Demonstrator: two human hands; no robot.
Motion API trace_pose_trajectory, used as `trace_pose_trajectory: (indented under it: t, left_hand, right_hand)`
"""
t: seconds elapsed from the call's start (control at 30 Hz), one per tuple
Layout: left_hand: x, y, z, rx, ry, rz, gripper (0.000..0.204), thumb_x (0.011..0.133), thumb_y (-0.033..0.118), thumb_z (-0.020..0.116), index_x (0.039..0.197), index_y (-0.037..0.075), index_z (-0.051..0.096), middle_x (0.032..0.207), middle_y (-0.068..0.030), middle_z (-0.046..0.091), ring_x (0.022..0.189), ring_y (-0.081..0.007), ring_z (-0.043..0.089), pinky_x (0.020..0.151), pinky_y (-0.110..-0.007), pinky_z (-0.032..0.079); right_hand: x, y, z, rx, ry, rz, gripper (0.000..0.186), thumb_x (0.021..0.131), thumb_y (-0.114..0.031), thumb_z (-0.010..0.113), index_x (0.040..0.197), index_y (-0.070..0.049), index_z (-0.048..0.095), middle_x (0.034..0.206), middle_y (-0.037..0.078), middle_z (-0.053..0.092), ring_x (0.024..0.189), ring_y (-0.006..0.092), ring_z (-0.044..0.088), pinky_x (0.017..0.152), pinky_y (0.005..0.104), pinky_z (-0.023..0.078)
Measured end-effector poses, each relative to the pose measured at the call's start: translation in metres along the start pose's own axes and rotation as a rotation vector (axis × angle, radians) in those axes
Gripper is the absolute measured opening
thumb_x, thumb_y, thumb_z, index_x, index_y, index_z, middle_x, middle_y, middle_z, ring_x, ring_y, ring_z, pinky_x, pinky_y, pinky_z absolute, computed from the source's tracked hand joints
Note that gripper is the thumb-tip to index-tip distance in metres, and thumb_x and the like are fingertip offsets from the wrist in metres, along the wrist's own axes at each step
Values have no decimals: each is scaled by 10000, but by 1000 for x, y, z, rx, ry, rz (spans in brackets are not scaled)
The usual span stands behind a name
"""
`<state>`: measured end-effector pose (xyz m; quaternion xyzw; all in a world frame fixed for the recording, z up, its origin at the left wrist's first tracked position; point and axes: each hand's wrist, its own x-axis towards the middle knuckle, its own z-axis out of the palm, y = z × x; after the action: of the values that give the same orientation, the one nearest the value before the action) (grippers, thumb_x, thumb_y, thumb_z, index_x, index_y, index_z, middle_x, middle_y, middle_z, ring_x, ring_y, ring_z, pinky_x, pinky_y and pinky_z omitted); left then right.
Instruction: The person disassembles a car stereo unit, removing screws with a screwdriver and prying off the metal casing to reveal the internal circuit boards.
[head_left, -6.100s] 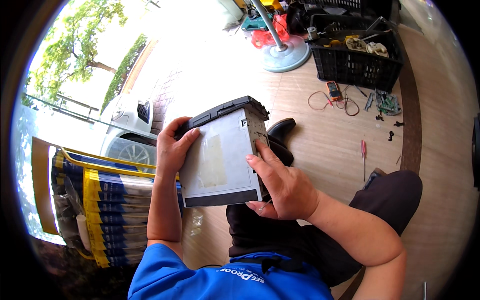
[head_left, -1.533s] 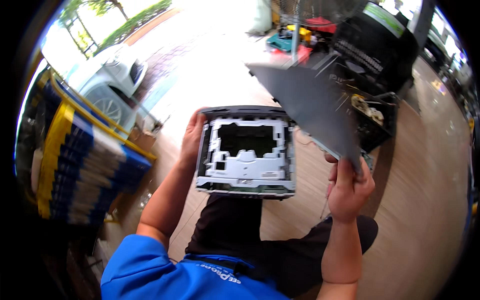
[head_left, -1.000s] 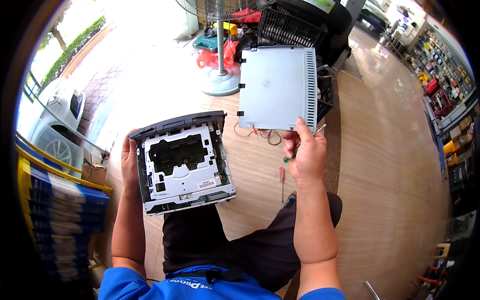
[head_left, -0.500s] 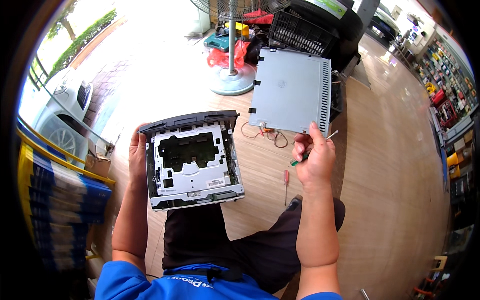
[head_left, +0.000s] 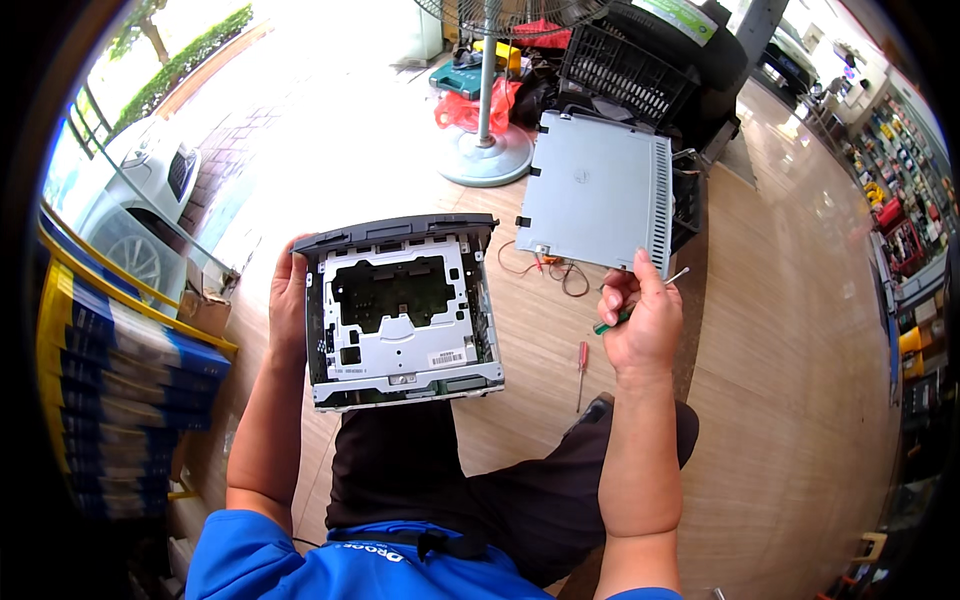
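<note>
My left hand [head_left: 286,300] grips the left side of a metal electronic unit [head_left: 410,355] with a dark front panel along its far edge. Its top is open, showing a silver plate with a cut-out over green circuit board. Out to the right, my right hand [head_left: 642,315] pinches the near edge of a flat grey metal cover [head_left: 595,185] with a slotted strip and black tabs, and also holds a screwdriver with a green handle [head_left: 610,325].
A red-handled screwdriver [head_left: 581,370] and test leads [head_left: 565,280] lie on the floor. Ahead stand a fan [head_left: 485,150], black crates [head_left: 625,80] and tyres. A yellow rack [head_left: 200,335] is at left, a white car [head_left: 150,165] outside, shelves [head_left: 900,190] at right.
Since the oldest frame, the cover has come off the unit and moved up and right in my right hand. In the last second, the unit and cover have shifted slightly right in the picture.
</note>
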<state>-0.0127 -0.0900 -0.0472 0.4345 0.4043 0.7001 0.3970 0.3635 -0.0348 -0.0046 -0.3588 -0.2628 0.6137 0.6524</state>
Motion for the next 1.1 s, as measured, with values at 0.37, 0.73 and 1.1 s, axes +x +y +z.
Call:
trace_pose_trajectory:
  t: [0.37, 0.73, 1.1]
  left_hand:
    - [0, -3, -5, -19, 7, -26, 329, 1025, 261, 493, 1270, 47, 540, 1104, -58, 644, 985, -120, 620, 861, -261, 519]
    - [0, -3, -1, -15, 1, -19, 329, 1027, 264, 488, 1270, 49, 540, 1104, -58, 643, 983, -117, 619, 856, -256, 518]
    - [-4, 3, 3, -15, 5, -20, 329, 1028, 267, 487, 1270, 47, 533, 1085, -55, 641, 961, -116, 621, 846, -259, 524]
  right_hand:
    - [2, 3, 0, 63, 13, 47, 146, 971, -189, 551, 914, -60, 591, 723, 88, 617, 510, 129, 486, 403, 253, 347]
    - [2, 4, -2, 37, -21, 43, 191, 964, -226, 574, 940, -37, 593, 751, 85, 616, 546, 130, 488, 444, 262, 353]
    - [-1, 6, 2, 82, -80, 2, 161, 976, -187, 555, 932, -44, 614, 746, 105, 639, 519, 131, 504, 418, 251, 367]
